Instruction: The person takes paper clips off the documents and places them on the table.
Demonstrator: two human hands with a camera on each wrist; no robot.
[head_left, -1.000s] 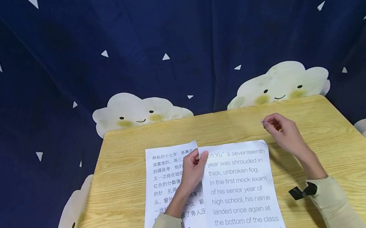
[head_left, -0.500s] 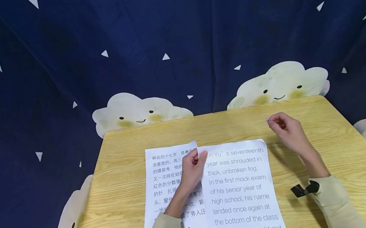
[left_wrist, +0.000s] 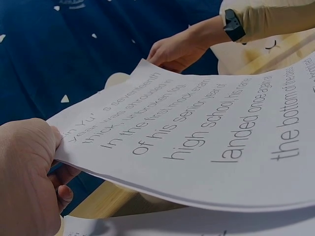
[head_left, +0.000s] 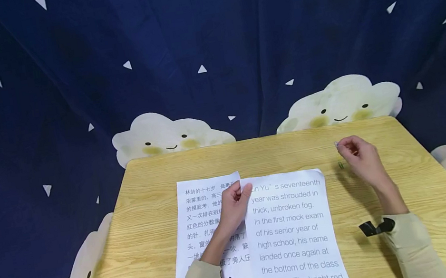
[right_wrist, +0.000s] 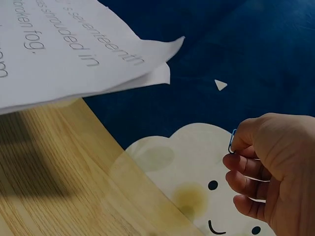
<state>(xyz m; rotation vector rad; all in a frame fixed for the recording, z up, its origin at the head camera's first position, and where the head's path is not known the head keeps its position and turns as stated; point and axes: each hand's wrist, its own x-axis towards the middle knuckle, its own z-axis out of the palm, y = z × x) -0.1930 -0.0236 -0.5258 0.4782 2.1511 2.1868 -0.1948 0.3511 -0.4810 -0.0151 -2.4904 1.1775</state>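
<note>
In the head view my left hand (head_left: 232,207) pinches the top left corner of a sheet printed in large English text (head_left: 291,236), thumb on top. The left wrist view shows this paper (left_wrist: 197,172) raised above the table and bowed. At its far corner in the right wrist view, a second layer of paper (right_wrist: 160,75) peeks out underneath. My right hand (head_left: 362,161), right of the sheet and over the table, pinches a small blue paper clip (right_wrist: 232,142) between thumb and index finger. Just below that hand in the head view lies a green paper clip (head_left: 341,165).
A sheet with Chinese text (head_left: 194,225) lies flat on the wooden table (head_left: 142,233), partly covered by my left forearm and the English sheet. A dark blue curtain (head_left: 172,31) with white clouds hangs behind the table's far edge.
My right hand has moved to the right, away from the paper, with the paper clip in its fingers. The green clip has come into sight. My left hand stays put.
</note>
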